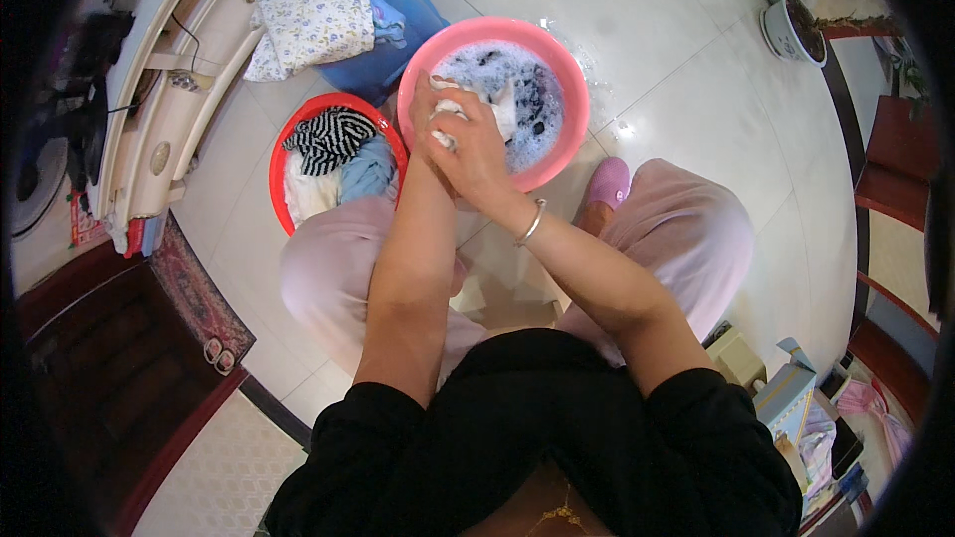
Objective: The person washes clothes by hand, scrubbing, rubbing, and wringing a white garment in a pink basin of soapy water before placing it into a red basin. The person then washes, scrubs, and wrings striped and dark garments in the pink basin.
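Observation:
A pink basin (pixel 577 101) of sudsy water stands on the tiled floor in front of me. Over its left side, my left hand (pixel 424 115) and my right hand (pixel 474 138) come together around a wet white cloth (pixel 451 107). The right hand, with a bangle at its wrist, lies across the bunched part, and white fabric pokes out between the fingers. Part of the white cloth trails towards the foam. Dark cloth (pixel 531 101) shows through the suds in the basin. Most of my left fingers are hidden behind the cloth and the right hand.
A red basin (pixel 277 183) at the left holds a striped cloth (pixel 332 140), a light blue cloth (pixel 368 170) and a white one. Floral fabric (pixel 313 7) drapes over a blue tub (pixel 365 67) behind. Splashed water (pixel 623 127) lies right of the pink basin. A potted plant (pixel 794 30) stands far right.

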Demonstrator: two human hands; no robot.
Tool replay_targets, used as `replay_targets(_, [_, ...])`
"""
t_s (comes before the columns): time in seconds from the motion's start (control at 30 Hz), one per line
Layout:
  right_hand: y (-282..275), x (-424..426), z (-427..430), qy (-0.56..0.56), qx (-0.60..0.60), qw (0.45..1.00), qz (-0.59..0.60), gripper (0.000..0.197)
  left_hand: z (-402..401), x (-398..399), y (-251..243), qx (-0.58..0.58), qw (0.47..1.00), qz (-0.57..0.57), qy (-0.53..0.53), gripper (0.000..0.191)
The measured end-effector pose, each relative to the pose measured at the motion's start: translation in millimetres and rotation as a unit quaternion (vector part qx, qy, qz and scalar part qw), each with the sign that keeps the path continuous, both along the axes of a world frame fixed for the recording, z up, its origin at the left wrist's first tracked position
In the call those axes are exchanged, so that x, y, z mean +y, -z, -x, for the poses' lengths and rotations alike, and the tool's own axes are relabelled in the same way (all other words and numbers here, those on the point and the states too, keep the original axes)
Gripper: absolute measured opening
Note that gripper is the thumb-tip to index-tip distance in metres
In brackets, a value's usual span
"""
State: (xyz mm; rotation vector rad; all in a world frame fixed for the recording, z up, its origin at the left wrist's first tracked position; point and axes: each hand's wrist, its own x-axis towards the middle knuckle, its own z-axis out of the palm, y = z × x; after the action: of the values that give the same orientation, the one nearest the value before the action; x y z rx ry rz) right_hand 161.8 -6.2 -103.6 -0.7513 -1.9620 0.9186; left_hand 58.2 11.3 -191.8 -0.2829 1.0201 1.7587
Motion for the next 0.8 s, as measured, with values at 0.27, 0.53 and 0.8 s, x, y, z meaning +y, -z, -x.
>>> replay_targets(0.27, [33,57,15,0.024,-0.015,0.998,0.058,0.017,-14,10,-17,0.045,0.997,0.007,-0.057,0.029])
replay_targets(0.53, [71,113,-21,0.029,-0.099,0.991,0.088,0.02,-20,18,-66,0.143,0.988,0.035,-0.047,0.031])
replay_targets(0.8, [8,109,-36,-0.215,-0.17,0.916,0.294,0.057,-15,8,-82,0.19,0.967,-0.172,0.008,0.019])
